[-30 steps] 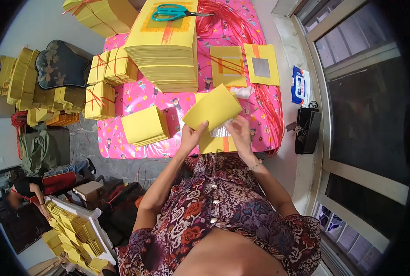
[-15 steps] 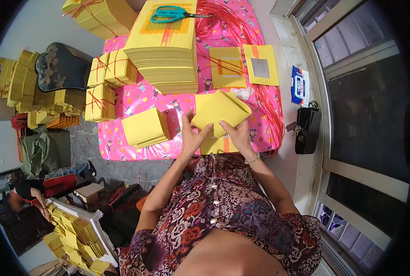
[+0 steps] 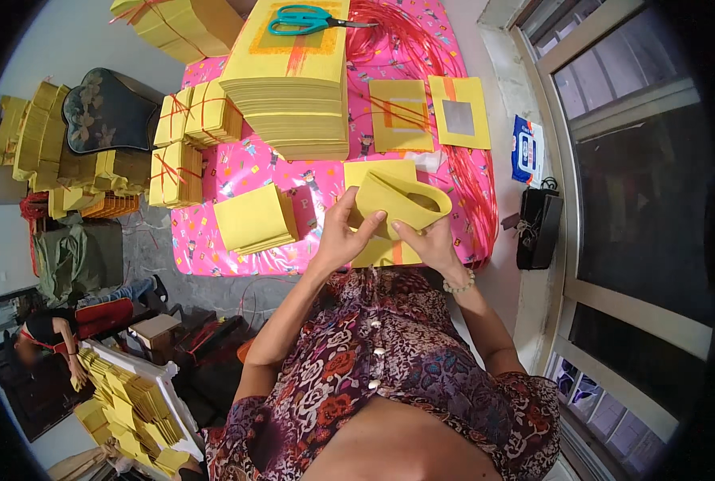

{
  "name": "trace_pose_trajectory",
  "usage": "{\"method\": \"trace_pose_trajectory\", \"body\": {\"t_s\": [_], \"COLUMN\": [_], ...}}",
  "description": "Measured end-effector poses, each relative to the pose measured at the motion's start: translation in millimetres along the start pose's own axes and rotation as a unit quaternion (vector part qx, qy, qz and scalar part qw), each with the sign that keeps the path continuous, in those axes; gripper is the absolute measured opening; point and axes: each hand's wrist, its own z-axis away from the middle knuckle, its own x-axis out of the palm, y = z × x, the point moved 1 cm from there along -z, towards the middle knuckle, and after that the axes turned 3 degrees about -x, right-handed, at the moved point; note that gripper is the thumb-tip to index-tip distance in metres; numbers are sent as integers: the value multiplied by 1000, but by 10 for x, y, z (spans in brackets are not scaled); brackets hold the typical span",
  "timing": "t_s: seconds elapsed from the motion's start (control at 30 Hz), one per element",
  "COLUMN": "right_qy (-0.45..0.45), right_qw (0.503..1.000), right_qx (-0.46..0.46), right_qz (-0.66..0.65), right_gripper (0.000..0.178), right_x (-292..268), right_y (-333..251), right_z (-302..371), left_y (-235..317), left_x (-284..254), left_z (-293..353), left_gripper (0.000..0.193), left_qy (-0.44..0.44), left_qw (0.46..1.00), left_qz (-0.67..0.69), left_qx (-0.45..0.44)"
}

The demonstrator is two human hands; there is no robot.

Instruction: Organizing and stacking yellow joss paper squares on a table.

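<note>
Both my hands grip a folded wad of yellow paper (image 3: pixel 396 199) above the table's near edge; its right side bulges in an open loop. My left hand (image 3: pixel 346 234) pinches the left side, thumb on top. At the lower right edge, my right hand (image 3: pixel 431 242) closes on it with the thumb on top; its other fingers are mostly hidden. Beneath lies more yellow paper with an orange-red stripe (image 3: pixel 383 255), partly covered. Left of my hands is a small pile of folded yellow paper (image 3: pixel 253 220).
A tall yellow paper stack (image 3: pixel 305 108) bears teal-handled scissors (image 3: pixel 300 21). Red strings (image 3: pixel 410 40) run down the right of the pink table cover (image 3: pixel 273 178). Tied yellow bundles (image 3: pixel 175 172) stand left. A wipes pack (image 3: pixel 526 151) lies right. Another person (image 3: pixel 57 333) handles yellow paper lower left.
The folded paper has shifted slightly right and tilted, and its right side has bulged into a wider loop. Both hands have moved a little right with it. The person at lower left has moved an arm.
</note>
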Motion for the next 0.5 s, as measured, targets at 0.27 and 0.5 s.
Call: {"method": "trace_pose_trajectory", "body": {"t_s": [0.27, 0.5], "right_qy": [5, 2], "right_qw": [1000, 1000], "right_qx": [2, 8], "right_qz": [9, 25], "right_gripper": [32, 28], "right_x": [-13, -75], "right_y": [-164, -97], "right_z": [-36, -108], "left_y": [2, -175], "left_x": [112, 102], "left_z": [44, -15], "left_gripper": [26, 20], "left_qy": [44, 16], "left_qw": [998, 996], "left_qz": [27, 75], "left_qx": [43, -43]}}
